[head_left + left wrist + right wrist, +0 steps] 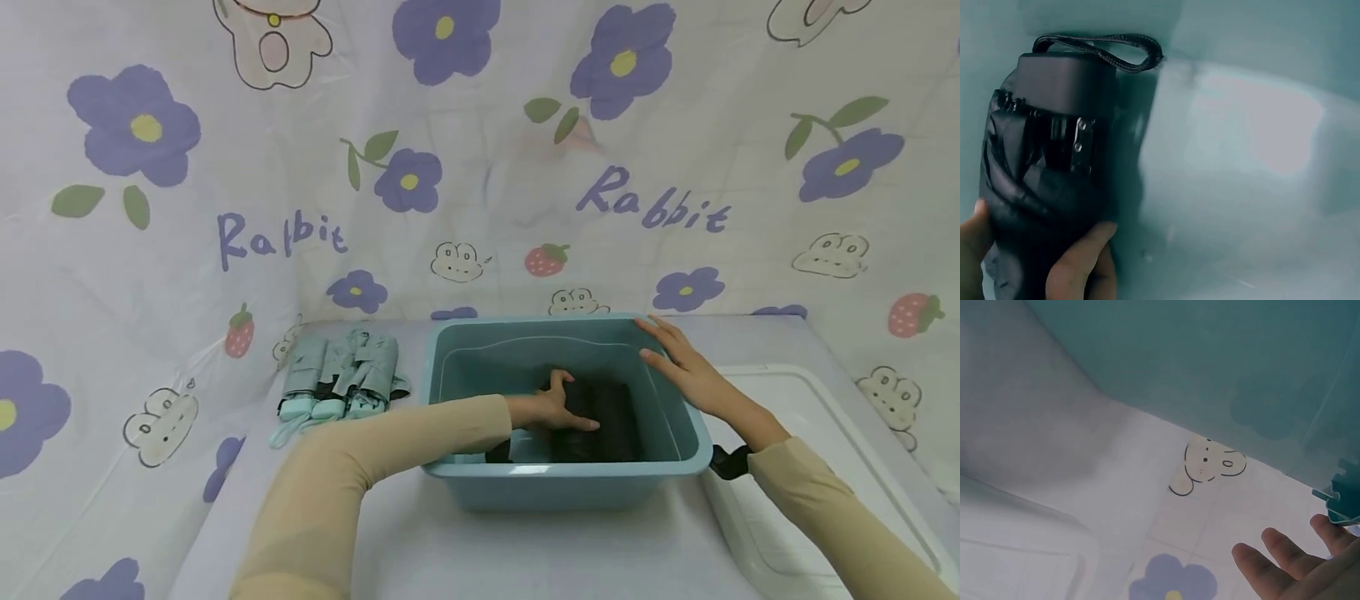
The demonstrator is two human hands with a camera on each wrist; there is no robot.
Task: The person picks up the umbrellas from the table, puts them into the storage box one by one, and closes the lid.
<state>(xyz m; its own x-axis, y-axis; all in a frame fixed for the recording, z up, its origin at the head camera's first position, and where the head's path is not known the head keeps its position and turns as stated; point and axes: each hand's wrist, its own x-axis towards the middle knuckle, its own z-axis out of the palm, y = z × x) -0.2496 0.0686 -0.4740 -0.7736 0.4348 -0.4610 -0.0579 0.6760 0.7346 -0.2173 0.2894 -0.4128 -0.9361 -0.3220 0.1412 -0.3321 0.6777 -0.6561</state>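
Your left hand (553, 412) grips 1 black umbrella (1054, 194); best align it snugly (straight-fingered right hand (692, 373) resting on the tub (555, 492)).

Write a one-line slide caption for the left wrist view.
Left hand gripping a folded black umbrella inside a blue-green bin.

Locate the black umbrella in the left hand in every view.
Head: the umbrella lies right of and below picture centre, inside the bin, partly covered by the left hand.
Left wrist: the umbrella runs up the left side from the bottom edge, handle end near the top.
Right wrist: not in it.
Shared landmark: the bin, whose wall fills the upper right of the right wrist view.
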